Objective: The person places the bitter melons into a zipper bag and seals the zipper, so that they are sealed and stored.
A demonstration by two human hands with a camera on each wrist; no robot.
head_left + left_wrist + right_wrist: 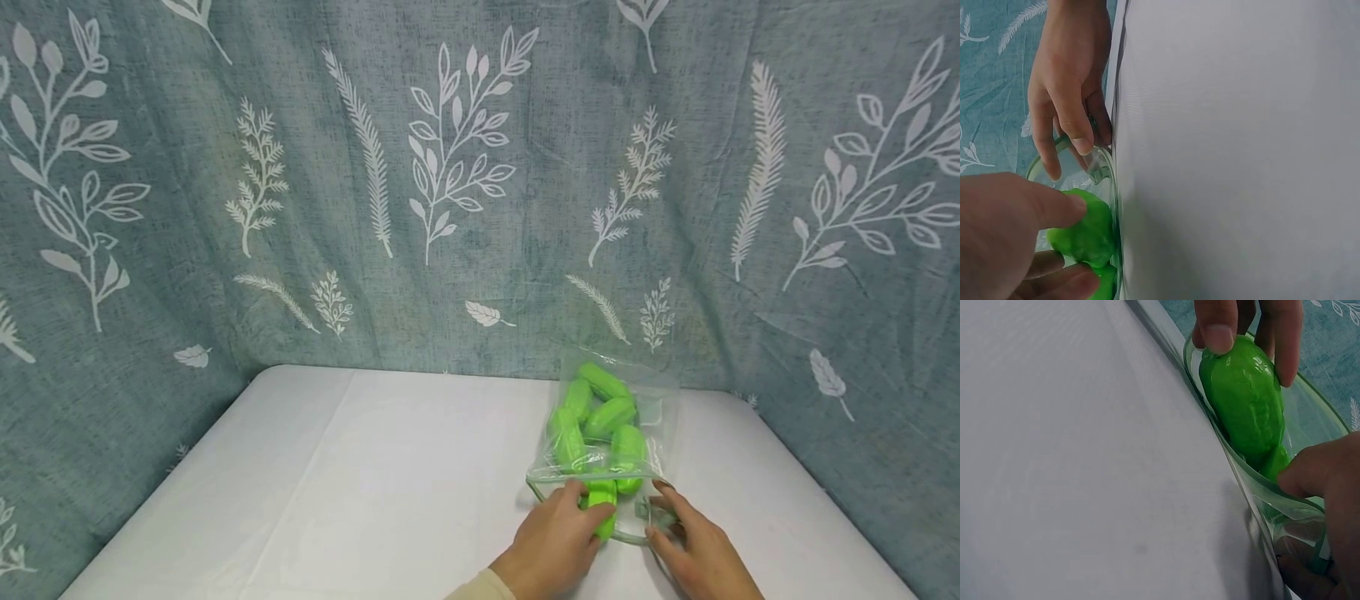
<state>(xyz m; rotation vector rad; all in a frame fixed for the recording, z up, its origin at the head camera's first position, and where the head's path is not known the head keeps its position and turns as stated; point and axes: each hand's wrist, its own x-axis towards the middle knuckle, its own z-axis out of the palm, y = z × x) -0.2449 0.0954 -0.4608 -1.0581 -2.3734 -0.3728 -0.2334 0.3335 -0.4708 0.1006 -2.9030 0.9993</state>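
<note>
A clear zip bag [663, 446] with a green-edged mouth lies at the right of the table, its opening facing me. Inside it are several glossy green toy vegetables [609, 414], elongated and bumpy; their exact kind is unclear. At the mouth, my left hand [551, 537] grips another green toy vegetable [1244, 397] between thumb and fingers, its far end within the opening. On the right side of the mouth, my right hand [693, 542] pinches the bag's rim [1250, 478], holding the mouth apart. Part of the right fingers is hidden behind the clear plastic.
A white-covered table [360, 483] extends to the left of the bag. Behind it and along both sides hangs a blue-green curtain [465, 233] with white leaf prints. The bag's far end reaches the table's back edge.
</note>
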